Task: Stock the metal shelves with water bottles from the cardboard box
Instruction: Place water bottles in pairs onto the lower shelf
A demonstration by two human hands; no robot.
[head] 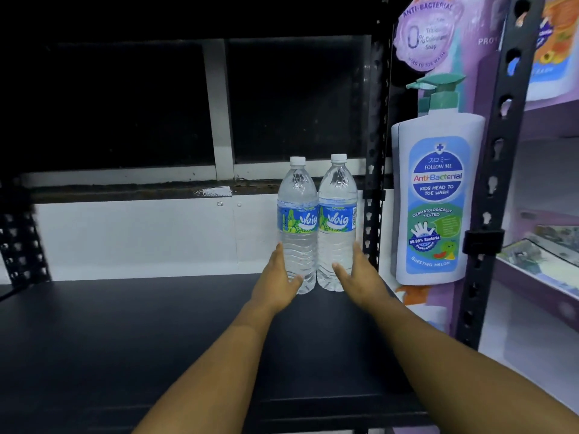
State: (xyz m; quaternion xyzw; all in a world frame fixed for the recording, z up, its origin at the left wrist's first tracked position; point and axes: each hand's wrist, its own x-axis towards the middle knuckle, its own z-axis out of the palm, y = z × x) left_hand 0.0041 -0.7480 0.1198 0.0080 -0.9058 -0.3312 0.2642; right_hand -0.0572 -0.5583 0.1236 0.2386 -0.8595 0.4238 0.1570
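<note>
Two clear water bottles with white caps and blue-green labels stand upright, side by side and touching, at the back right of the dark metal shelf point(156, 324). My left hand point(277, 277) grips the lower part of the left bottle point(297, 214), thumb across its front. My right hand point(358, 274) holds the lower part of the right bottle point(336, 211) from its right side, thumb on the front. The cardboard box is out of view.
A black perforated shelf post point(374, 170) rises just right of the bottles. Beyond it hangs a large soap-bottle display board point(435, 195), with another post point(488, 198) and purple shelving point(539, 264) to the right. A white wall and dark window lie behind.
</note>
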